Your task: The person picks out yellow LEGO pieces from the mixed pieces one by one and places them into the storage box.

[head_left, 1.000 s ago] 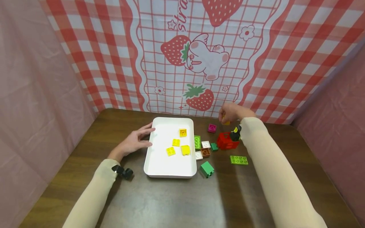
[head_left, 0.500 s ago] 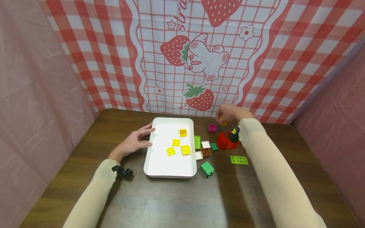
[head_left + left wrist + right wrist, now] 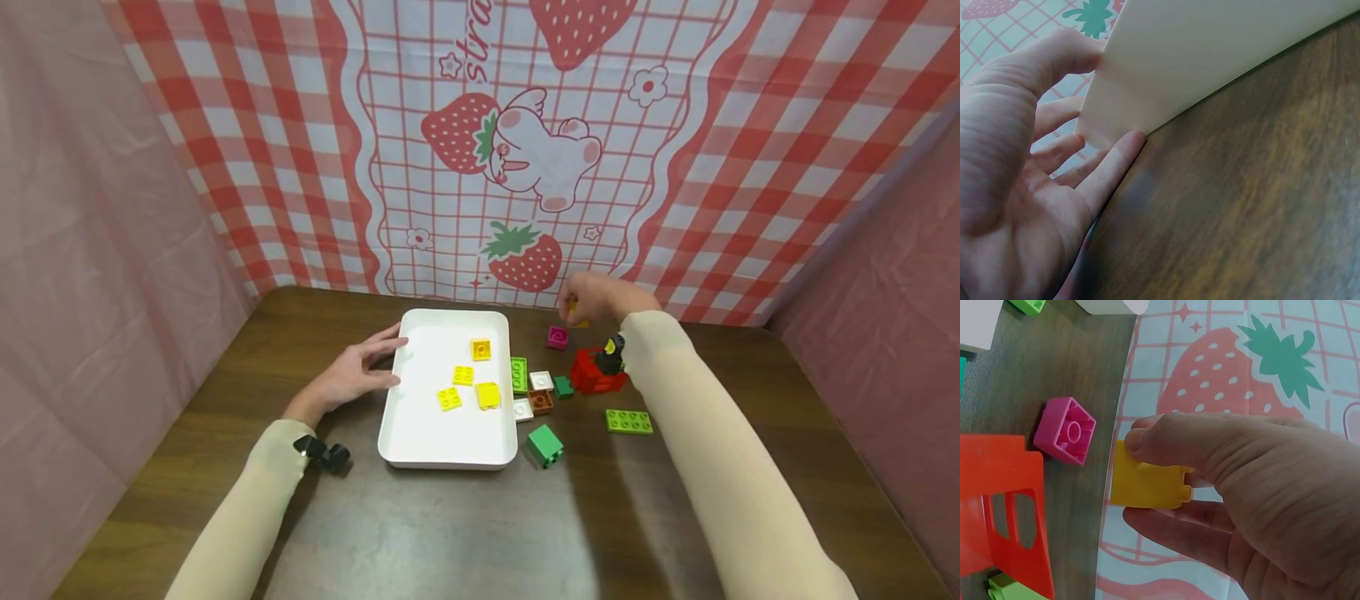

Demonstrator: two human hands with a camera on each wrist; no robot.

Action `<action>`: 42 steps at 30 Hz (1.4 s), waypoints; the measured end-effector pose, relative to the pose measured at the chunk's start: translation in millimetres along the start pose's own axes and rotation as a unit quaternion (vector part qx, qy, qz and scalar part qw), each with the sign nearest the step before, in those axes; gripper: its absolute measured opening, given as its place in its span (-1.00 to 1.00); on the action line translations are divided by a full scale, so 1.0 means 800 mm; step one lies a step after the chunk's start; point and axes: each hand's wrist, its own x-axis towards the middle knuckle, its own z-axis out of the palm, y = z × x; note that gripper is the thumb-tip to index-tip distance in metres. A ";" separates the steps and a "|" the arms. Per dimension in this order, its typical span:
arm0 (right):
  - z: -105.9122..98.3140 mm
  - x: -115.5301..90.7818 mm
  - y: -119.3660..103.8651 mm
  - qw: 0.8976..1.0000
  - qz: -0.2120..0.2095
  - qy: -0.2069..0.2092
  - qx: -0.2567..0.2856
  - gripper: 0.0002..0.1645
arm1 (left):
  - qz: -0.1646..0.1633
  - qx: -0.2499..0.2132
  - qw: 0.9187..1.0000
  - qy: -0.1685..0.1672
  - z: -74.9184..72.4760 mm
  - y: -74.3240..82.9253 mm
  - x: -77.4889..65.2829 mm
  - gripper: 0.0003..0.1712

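Note:
In the head view my left hand [image 3: 348, 375] rests against the left side of a white tray [image 3: 450, 440], fingers loosely spread. In the left wrist view its fingertips touch the tray's wall [image 3: 1210, 50]. Several yellow toy bricks lie in the tray, including a taller one [image 3: 487, 395] and a flat one [image 3: 449, 399]. My right hand [image 3: 592, 296] pinches an orange-yellow toy brick [image 3: 1147, 481] between thumb and fingers, studs toward the palm. It is at the table's back edge, just beyond a magenta brick [image 3: 557, 337].
Beside the tray's right wall lie a lime brick [image 3: 519, 375], white bricks [image 3: 541, 381], a brown brick [image 3: 540, 402] and a small dark green brick [image 3: 563, 387]. Nearer are a green brick [image 3: 545, 446] and a lime plate [image 3: 628, 422]. A red frame piece [image 3: 596, 375] stands below my right wrist.
My right hand has shifted a little to the left with the yellow brick, closer to the magenta brick. The left hand and tray have stayed in place.

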 end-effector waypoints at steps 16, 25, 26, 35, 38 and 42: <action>0.005 0.007 -0.025 1.000 -0.008 -0.010 -0.005 -0.90 | 0.005 0.007 1.000 0.004 0.001 -0.005 -0.001 -0.19; 0.012 0.014 -0.042 1.000 -0.017 -0.009 -0.017 -0.89 | 0.003 0.003 1.000 0.003 0.001 -0.002 -0.001 -0.20; 0.013 0.015 -0.044 1.000 -0.018 -0.009 -0.017 -0.89 | 0.003 0.003 1.000 0.003 0.001 -0.002 -0.001 -0.19; 0.015 0.018 -0.063 0.999 -0.037 -0.009 -0.029 -0.90 | 0.003 -0.004 1.000 -0.001 0.000 -0.002 0.000 -0.19; 0.018 0.020 -0.068 0.998 -0.049 -0.007 -0.036 -0.88 | 0.005 -0.006 1.000 -0.001 0.000 -0.002 0.000 -0.19; 0.022 0.023 -0.077 0.997 -0.063 -0.005 -0.050 -0.88 | 0.007 -0.007 1.000 -0.001 0.000 -0.001 0.000 -0.19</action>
